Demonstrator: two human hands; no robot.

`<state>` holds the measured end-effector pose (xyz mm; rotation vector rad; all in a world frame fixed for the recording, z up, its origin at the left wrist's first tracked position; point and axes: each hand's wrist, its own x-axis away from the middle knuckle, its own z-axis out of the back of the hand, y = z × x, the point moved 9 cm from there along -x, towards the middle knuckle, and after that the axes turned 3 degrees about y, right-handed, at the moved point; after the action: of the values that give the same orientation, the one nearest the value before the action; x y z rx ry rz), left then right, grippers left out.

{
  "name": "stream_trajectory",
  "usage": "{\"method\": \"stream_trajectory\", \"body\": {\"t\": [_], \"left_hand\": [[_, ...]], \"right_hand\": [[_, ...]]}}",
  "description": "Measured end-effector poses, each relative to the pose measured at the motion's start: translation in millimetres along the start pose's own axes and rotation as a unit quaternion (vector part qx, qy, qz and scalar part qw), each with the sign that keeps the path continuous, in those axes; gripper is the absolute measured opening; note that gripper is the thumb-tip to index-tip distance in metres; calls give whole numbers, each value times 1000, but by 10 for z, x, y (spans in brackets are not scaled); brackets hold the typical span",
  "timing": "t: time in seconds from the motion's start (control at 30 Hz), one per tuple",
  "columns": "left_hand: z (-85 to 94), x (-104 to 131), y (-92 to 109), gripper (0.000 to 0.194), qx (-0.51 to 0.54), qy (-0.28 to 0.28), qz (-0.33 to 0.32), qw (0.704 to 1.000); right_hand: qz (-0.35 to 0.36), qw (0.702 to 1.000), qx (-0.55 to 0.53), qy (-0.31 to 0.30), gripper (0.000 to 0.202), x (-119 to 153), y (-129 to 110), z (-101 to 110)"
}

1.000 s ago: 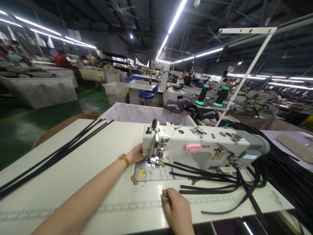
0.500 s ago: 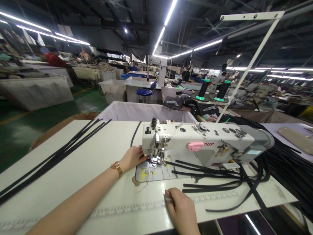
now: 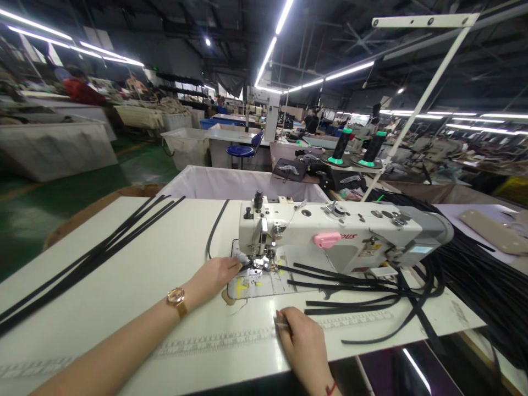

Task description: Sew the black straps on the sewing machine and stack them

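My left hand (image 3: pixel 214 279), with a gold watch at its wrist, pinches a black strap (image 3: pixel 217 223) just left of the presser foot of the white sewing machine (image 3: pixel 305 228). From the fingers the strap curves back across the table. Near the front edge, my right hand (image 3: pixel 303 338) is closed round a small metallic tool (image 3: pixel 281 323), mostly hidden by the fingers, over the measuring tape (image 3: pixel 223 341). Several black strips (image 3: pixel 350 304) lie right of the needle area.
More long black strips (image 3: pixel 103 247) lie on the white table (image 3: pixel 165 286) at left. Behind the machine are a pale fabric bin (image 3: pixel 231 184) and two black thread cones (image 3: pixel 340 147). A thread stand pole (image 3: pixel 421 104) rises at right. People are in the distance.
My left hand has moved a little left and down, away from the machine head, and the strap behind it has shifted left. The view has tilted slightly; my right hand stays near the tape.
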<state>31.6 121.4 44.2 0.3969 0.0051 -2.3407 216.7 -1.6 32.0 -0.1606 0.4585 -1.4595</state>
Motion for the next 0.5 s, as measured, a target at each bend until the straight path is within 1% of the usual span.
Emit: {"method": "stream_trajectory", "body": {"t": [0.07, 0.17, 0.27, 0.33, 0.4, 0.5], "left_hand": [[-43, 34, 75, 26, -43, -13, -18, 999], [-31, 14, 106, 24, -54, -18, -11, 998], [-17, -15, 186, 23, -75, -49, -1, 996], [-33, -16, 302, 22, -95, -78, 6, 992], [-61, -16, 452, 23, -104, -95, 17, 990], [-89, -58, 657, 29, -94, -88, 42, 991]], "right_hand": [[1, 1000, 0, 0, 19, 4, -1, 7], [4, 1000, -3, 3, 18, 11, -5, 35], [4, 1000, -3, 8, 17, 13, -9, 59], [4, 1000, -4, 9, 17, 7, -15, 61], [4, 1000, -5, 7, 17, -2, -17, 52], [2, 1000, -6, 4, 17, -12, -11, 36]]}}
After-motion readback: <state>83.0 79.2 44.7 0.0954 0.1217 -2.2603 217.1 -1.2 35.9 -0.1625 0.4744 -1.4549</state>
